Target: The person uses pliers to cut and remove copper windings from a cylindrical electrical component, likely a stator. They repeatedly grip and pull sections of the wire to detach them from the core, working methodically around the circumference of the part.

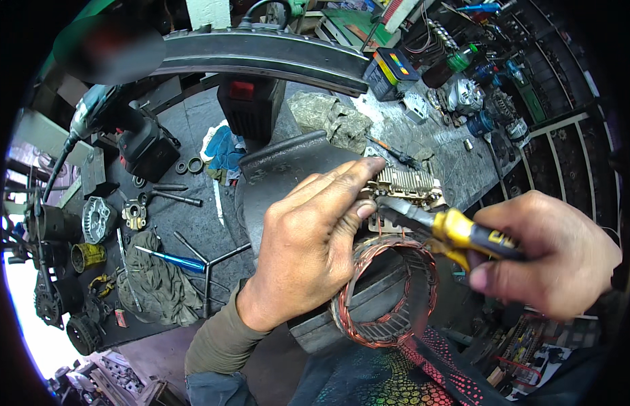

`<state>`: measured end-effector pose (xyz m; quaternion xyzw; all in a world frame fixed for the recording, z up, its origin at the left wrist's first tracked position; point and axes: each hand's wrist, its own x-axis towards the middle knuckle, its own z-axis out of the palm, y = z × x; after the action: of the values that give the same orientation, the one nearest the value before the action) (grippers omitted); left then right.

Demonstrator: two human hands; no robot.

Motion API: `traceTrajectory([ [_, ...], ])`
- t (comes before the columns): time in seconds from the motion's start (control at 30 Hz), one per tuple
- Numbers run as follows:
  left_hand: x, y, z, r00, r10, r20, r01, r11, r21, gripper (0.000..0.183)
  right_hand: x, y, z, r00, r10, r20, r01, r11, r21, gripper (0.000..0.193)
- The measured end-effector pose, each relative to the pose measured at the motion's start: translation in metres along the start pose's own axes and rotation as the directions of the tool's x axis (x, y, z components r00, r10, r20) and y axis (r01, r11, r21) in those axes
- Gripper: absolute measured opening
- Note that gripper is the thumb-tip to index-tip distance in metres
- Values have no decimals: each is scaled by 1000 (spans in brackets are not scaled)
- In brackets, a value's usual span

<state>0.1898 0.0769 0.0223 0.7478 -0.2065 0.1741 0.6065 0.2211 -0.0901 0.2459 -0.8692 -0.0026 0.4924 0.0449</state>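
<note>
My left hand (305, 237) is closed with thumb and fingers on a finned metal rectifier plate (408, 181) from an alternator. Just below it, a stator ring (383, 334) with copper windings stands close to my body, its open middle facing up toward me. My right hand (552, 254) grips yellow-and-black pliers (481, 233). Their jaws reach the lower edge of the rectifier, beside my left thumb. What exactly the jaw tips touch is hidden by the fingers.
On the bench lie a three-armed wrench (208, 264), a blue screwdriver (180, 260), a crumpled rag (159, 284) and a cordless power tool (146, 139). A curved dark metal plate (274, 166) sits behind my left hand. A battery (391, 73) stands at the back.
</note>
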Motion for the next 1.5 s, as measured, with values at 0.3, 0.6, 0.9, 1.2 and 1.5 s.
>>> traceTrajectory([
  [0.3,-3,-2,1,998,-60,19,61,995,-73,36,18,32,-26,1000,25,14,-25,1000,-18,23],
  [0.6,-3,-3,0,998,-58,33,60,996,-69,37,23,29,-36,1000,-20,24,25,979,-202,22],
  [0.9,-3,0,-1,995,-90,40,92,995,-44,37,21,36,-32,991,-115,72,117,993,-22,26],
  [1.2,-3,0,3,998,-56,-16,55,997,-57,40,30,46,-31,993,-53,101,39,990,136,22],
  [1.5,0,-3,1,999,-34,7,34,997,-65,41,35,6,-43,994,58,89,-38,977,-212,26],
])
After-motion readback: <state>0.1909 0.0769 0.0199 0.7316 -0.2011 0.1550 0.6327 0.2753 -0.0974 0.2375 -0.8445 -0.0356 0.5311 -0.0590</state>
